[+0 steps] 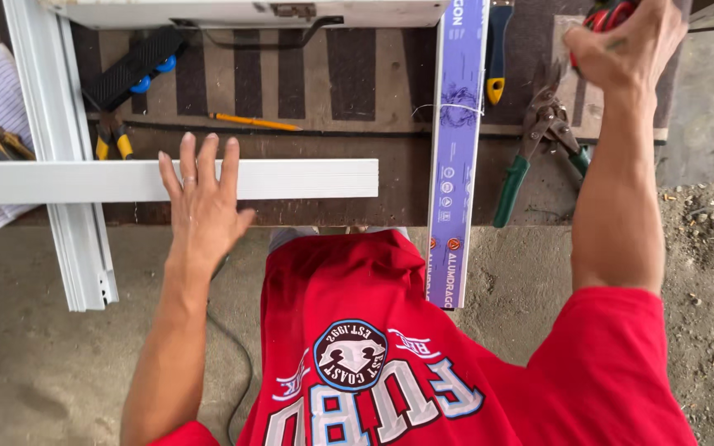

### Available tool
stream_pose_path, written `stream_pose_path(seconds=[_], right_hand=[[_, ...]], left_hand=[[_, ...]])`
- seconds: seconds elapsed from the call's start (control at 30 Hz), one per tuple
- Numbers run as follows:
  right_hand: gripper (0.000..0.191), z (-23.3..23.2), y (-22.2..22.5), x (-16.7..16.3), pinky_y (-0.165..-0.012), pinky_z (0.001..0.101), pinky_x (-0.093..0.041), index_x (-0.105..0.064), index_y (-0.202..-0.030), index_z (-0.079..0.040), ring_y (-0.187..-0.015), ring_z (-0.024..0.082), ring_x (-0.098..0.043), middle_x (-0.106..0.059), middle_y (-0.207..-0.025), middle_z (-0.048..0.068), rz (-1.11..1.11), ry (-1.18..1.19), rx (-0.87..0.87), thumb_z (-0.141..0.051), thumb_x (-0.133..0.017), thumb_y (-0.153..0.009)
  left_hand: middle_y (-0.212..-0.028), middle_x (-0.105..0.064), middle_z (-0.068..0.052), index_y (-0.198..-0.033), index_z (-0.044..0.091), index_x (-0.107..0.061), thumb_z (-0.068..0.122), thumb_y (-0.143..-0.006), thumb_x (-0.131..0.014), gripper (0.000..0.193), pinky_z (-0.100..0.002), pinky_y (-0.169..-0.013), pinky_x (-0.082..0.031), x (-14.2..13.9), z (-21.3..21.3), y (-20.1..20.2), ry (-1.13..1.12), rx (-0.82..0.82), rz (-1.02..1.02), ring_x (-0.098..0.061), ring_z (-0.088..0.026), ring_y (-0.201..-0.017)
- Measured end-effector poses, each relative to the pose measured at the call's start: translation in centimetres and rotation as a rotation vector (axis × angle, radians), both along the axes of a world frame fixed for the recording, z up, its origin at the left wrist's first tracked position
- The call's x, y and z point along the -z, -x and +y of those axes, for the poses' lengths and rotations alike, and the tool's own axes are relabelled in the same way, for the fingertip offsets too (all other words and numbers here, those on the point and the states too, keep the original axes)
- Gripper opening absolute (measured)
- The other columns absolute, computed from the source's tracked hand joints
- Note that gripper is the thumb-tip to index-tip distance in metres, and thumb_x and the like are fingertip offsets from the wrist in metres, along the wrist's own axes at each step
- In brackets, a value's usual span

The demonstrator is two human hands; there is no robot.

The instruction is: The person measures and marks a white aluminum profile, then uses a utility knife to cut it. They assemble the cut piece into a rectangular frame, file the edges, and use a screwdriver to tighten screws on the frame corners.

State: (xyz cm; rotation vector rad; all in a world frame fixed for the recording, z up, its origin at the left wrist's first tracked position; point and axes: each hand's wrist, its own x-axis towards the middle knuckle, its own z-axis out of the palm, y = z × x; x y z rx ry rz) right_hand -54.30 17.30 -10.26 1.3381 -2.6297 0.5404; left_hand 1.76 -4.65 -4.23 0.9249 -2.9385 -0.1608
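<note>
My left hand (202,198) lies flat, fingers spread, on a white aluminium bar (307,178) that runs left to right across the workbench. My right hand (625,45) is at the far top right, fingers closed around a red-handled tool (607,16) that is mostly hidden by the hand. Green-handled tin snips (536,144) lie just below that hand. A long purple-wrapped profile (454,149) lies front to back between my two hands, overhanging the bench edge.
A second white profile (64,165) crosses under the bar at the left. Yellow-handled pliers (111,136), a yellow pencil (254,122), a black tool with blue wheels (138,66) and a blue-yellow handled tool (497,49) lie on the brown bench (332,91). Concrete floor lies below.
</note>
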Motion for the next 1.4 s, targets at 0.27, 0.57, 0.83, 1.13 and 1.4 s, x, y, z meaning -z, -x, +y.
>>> stream_pose_path(seconds=[0.27,0.57,0.83,1.13,1.4], right_hand=[[0.062,-1.2,-10.5,-2.0,-0.088,0.0371,-0.058,-0.058,-0.143,-0.002,-0.113,0.026,-0.069,-0.065,-0.124,0.012,-0.372,0.297,-0.134,-0.026,-0.074,-0.089],[0.09,-0.1,-34.3,-7.6,-0.109,0.0403,-0.051,-0.051,-0.146,-0.001,-0.13,0.029,-0.062,-0.062,-0.142,0.016,-1.265,0.191,-0.6,-0.019,-0.095,-0.07],[0.04,-1.4,-41.6,-10.8,-0.101,0.0345,-0.06,-0.072,-0.117,-0.001,-0.114,0.024,-0.075,-0.075,-0.12,0.015,-1.153,0.42,-0.732,0.001,-0.086,-0.08],[0.04,-2.8,-49.2,-12.1,-0.103,0.0371,-0.061,-0.072,-0.119,-0.002,-0.118,0.026,-0.073,-0.073,-0.124,0.018,-1.269,0.405,-0.875,-0.004,-0.087,-0.082],[0.034,-3.0,-53.3,-9.6,-0.108,0.0481,-0.058,-0.07,-0.135,-0.004,-0.131,0.037,-0.064,-0.054,-0.15,0.028,-2.199,0.485,-0.983,-0.016,-0.075,-0.103]], left_hand=[[-0.132,-0.053,-0.006,-0.135,0.023,-0.056,0.013,-0.086,-0.089,0.06,-0.059,-0.129,-0.025,3.9,-0.1,-4.5,0.1,0.012,-0.009,-0.047,-0.029,-0.134],[-0.133,-0.05,0.005,-0.136,0.039,-0.05,0.012,-0.096,-0.089,0.062,-0.054,-0.137,-0.008,2.2,1.5,-11.9,0.451,0.015,0.266,-0.043,-0.02,-0.142],[-0.133,-0.046,0.003,-0.131,0.036,-0.047,0.037,-0.101,-0.082,0.046,-0.058,-0.133,-0.007,-1.1,0.7,-17.7,0.519,-0.094,0.607,-0.041,-0.021,-0.143],[-0.139,-0.044,0.0,-0.135,0.035,-0.045,0.044,-0.1,-0.081,0.051,-0.064,-0.132,-0.016,-4.0,2.2,-25.7,0.675,-0.206,0.682,-0.035,-0.021,-0.149],[-0.141,-0.044,-0.003,-0.137,0.035,-0.046,0.038,-0.097,-0.08,0.053,-0.066,-0.131,-0.023,-5.1,3.5,-30.9,0.646,-0.215,0.691,-0.036,-0.023,-0.148]])
